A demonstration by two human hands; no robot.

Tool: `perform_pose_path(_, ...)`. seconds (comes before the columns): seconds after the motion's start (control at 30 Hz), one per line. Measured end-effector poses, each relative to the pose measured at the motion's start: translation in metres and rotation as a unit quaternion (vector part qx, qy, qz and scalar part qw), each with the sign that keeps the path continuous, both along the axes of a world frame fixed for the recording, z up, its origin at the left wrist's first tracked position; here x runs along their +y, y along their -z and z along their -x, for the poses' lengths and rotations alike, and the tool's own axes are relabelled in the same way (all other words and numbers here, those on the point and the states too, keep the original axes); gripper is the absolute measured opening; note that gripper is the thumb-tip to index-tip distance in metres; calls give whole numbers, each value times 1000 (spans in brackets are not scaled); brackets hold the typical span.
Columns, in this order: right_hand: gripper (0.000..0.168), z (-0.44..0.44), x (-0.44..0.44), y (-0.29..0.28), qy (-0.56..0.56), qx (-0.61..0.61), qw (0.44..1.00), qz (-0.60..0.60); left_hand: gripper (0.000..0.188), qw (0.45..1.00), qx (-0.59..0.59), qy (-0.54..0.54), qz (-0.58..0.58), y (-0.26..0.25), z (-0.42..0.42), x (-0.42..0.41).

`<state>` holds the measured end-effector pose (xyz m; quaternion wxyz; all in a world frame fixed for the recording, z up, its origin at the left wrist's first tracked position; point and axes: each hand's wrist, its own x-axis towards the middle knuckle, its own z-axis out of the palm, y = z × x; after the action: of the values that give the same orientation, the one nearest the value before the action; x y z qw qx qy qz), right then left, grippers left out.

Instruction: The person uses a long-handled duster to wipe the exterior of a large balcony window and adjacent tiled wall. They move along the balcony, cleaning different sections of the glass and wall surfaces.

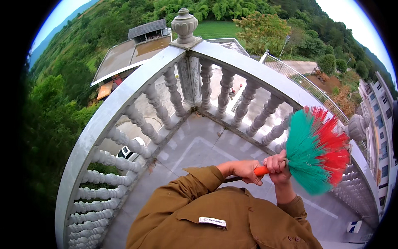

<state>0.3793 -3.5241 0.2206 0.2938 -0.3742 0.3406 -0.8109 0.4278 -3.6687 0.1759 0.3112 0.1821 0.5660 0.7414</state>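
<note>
A round brush with green and red plastic bristles (317, 152) is at the right, its head spread beside the balcony railing. My right hand (277, 167) is closed around the base of the brush head, just below the bristles. Close beside it, my left hand (247, 171) grips the handle at its orange part (261, 171). A dark pole (232, 179) extends from under my left hand towards my jacket, where the rest of it is hidden. Both hands are in front of my chest, above the tiled floor.
A stone balustrade with a pale handrail (102, 115) and turned balusters (136, 121) meets at a corner post topped by an urn finial (184, 26). Dry leaves (152, 165) lie along the floor edge. A white and blue container (354, 227) stands at lower right. Beyond is a drop to a yard.
</note>
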Motion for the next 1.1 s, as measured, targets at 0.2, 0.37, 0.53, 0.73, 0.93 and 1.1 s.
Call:
perform_pose_path(0.2, 35, 26, -32, 16, 289, -227, 924, -107, 26, 861, 226, -338, 306, 9, 15, 15)
perform_pose_path(0.37, 23, 28, -46, 26, 233, -152, 954, -112, 23, 866, 183, -348, 309, 10, 27, 4)
perform_pose_path(0.53, 19, 30, -53, 0, 14, -7, 1000, -10, 25, 998, 20, 36, -54, -2, 46, -42)
perform_pose_path(0.73, 19, 42, -75, 12, 171, -138, 974, -57, 24, 891, 232, -291, 260, 7, 42, -43)
perform_pose_path(0.93, 22, 33, -85, 18, 146, -45, 983, -105, 15, 845, 221, -381, 303, 26, 36, -29)
perform_pose_path(1.1, 28, 36, -67, 0, -49, 10, 999, -21, 18, 998, 40, 36, -44, 2, 45, -55)
